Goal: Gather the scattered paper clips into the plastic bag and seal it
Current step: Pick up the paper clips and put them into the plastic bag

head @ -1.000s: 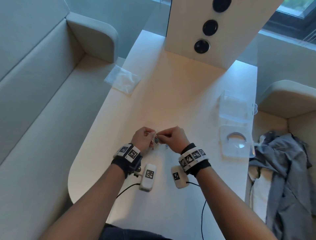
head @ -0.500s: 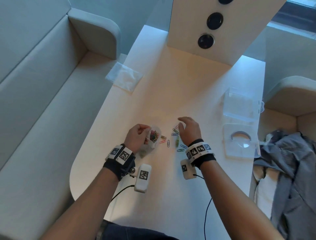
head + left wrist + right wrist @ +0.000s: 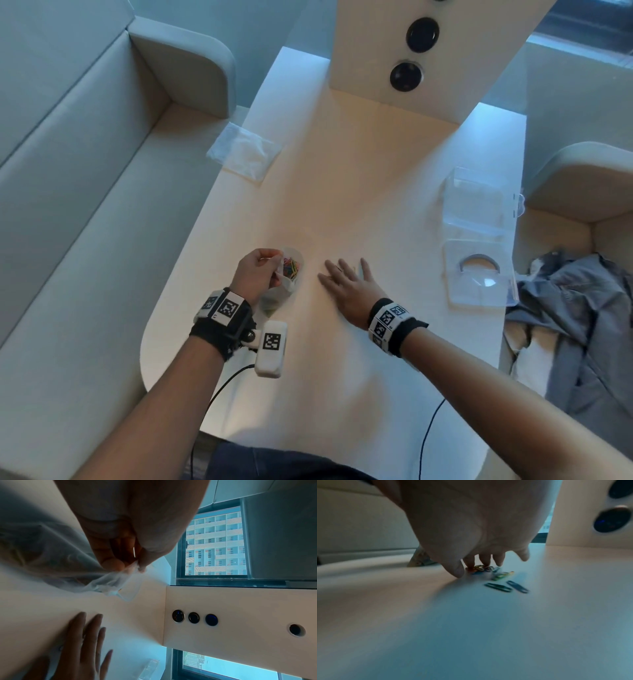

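My left hand point(image 3: 258, 274) pinches the rim of a small clear plastic bag point(image 3: 286, 284) standing on the white table point(image 3: 359, 192); coloured paper clips point(image 3: 291, 267) show inside it. The left wrist view shows the fingers gripping the bag's crumpled edge point(image 3: 120, 577). My right hand point(image 3: 346, 279) lies flat, fingers spread, on the table just right of the bag. Beneath it in the right wrist view lie several loose coloured paper clips point(image 3: 489, 570), with two dark clips point(image 3: 506, 587) nearer the wrist. In the head view the hand hides these clips.
An open clear plastic case point(image 3: 479, 236) sits at the table's right edge. Another clear bag point(image 3: 245, 152) lies at the left edge. A white upright panel point(image 3: 428, 51) with round black sockets stands at the far end. Grey cloth point(image 3: 582, 318) is heaped on the right seat.
My right hand left the bag's mouth, moved right over the loose clips and flattened onto them. The left hand kept hold of the bag.
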